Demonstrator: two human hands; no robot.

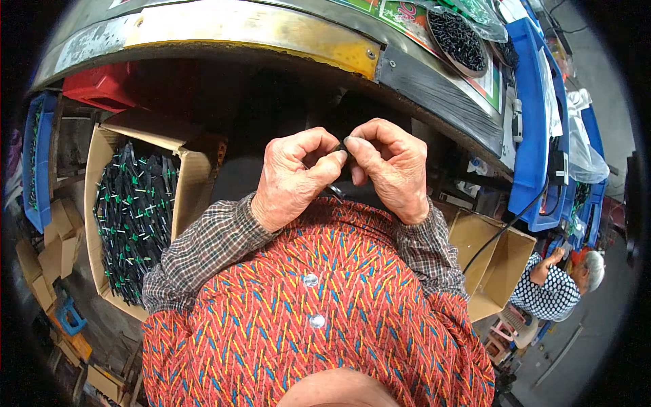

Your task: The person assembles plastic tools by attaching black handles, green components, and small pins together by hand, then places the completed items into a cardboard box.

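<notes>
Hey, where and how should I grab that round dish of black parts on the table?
Probably grip the round dish by its near rim, coming from your side: that edge shows uncovered, while a clear plastic bag crowds its far side. Keep it level; small black parts fill it.

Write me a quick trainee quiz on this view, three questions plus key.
1. True or false: the left hand and right hand meet at a small dark piece.
2. Does the carton of black-and-green pieces stand left or right of the hands?
3. Fill in the colour: the dish on the bench holds ____ pieces.

Key: 1. True. 2. Left. 3. Black.
</notes>
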